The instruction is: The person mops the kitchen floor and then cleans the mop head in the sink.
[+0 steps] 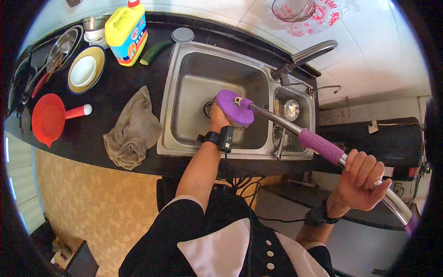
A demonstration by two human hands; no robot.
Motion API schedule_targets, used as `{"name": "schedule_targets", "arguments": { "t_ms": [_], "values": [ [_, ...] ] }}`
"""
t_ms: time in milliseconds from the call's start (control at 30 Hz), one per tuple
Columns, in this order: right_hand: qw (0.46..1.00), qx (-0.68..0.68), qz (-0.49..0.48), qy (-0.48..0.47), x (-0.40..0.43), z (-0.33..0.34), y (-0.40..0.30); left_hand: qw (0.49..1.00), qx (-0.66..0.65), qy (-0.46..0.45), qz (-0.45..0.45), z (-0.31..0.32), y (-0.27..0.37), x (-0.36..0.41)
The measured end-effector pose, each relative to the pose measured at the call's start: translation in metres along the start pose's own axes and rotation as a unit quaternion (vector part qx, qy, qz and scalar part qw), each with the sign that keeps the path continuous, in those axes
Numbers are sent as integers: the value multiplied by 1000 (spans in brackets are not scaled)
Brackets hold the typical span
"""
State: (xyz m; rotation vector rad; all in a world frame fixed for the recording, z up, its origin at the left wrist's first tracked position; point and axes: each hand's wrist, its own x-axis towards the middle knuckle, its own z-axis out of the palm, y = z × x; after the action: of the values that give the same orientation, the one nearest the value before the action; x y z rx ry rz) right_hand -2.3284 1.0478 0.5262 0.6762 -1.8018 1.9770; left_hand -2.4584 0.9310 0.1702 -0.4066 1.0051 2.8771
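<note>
Over the large basin of a steel sink [167, 114] is the purple round head of a long-handled scrub brush [235, 109], its bristles facing down and left. My left hand [218, 117] is at the bristle side of the head, its fingers partly hidden behind it; whether they grip it cannot be told. The metal pole, with a purple foam sleeve [320, 146], slants down to the right. My right hand [363, 180] is closed around the pole below that sleeve. Left of the sink lies a crumpled grey-brown cloth [133, 131] on the black counter.
A red plastic ladle [48, 117], a white bowl on a plate [83, 71], a yellow detergent jug [126, 33] and a cucumber [155, 52] stand or lie to the left. The faucet [304, 57] rises behind the sink. A wire basket [294, 138] and a metal bowl [291, 110] occupy the small basin.
</note>
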Motion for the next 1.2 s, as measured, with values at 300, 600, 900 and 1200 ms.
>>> {"name": "schedule_targets", "arguments": {
  "t_ms": [300,600,900,1200],
  "values": [
    [1000,-6,-12,0,0,7,-4,984,-116,89,-103,6,-1,18],
    [992,60,-28,103,15,-30,-31,932,-322,0,-169,12,20,20],
    [974,158,-63,149,8,-77,-61,855,-401,148,-293,15,-9,-17],
    [954,190,-31,231,-9,-86,-52,732,-666,-54,-129,11,-55,37]
  ]
}}
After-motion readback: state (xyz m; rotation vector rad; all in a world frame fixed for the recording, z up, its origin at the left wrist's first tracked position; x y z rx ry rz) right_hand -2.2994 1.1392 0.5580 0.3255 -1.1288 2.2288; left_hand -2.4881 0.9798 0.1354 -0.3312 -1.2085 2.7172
